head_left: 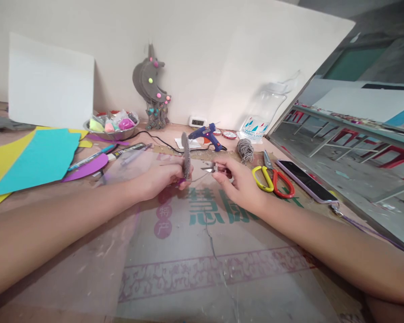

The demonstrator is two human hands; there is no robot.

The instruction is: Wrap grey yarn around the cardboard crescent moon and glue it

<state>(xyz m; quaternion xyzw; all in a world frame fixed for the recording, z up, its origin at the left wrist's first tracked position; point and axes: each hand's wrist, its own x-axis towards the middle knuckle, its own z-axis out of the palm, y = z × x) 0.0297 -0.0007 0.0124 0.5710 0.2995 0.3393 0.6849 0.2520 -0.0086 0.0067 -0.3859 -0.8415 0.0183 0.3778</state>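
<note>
White panel (50, 80): stood upright at far left of the blue glue gun (207, 134), against the white backboard (205, 54). Paper sheets, turquoise (40, 157) and yellow (6, 154): overlapped well to the gun's left. Purple cut-out (87, 170), one, with light-blue pen (92, 157) beside it: lay left of the gun, nearer the viewer. Metal bowl (129, 133): stood left of the gun, filled with coloured lumps (125, 124) in clear wrapping. Crescent ornament (141, 80), grey, dotted with bright balls: rose behind and left of the gun. Left hand (171, 177): positioned in front of the gun, to its left, fingers closed round a grey disc (186, 157) held edge-on. Digital clock (197, 121), white: sat just behind the gun. Printed board (175, 251), green characters and purple border: lay flat in front of the gun, beneath both hands. Right hand (234, 179): in front of the gun, to its right, thumb and fingers pinched on a small metal tool (208, 169), its point toward the disc. Yarn ball (245, 150), grey: rested right of the gun. Clear jar (256, 125), lettered: stood behind the yarn, right of the gun. Scissors (275, 178), one handle yellow, one red: lay right of the gun, nearer the viewer. Phone (306, 181), screen dark: lay farther right of the gun. Red stools (400, 157): stood beyond, far right of the gun.
</note>
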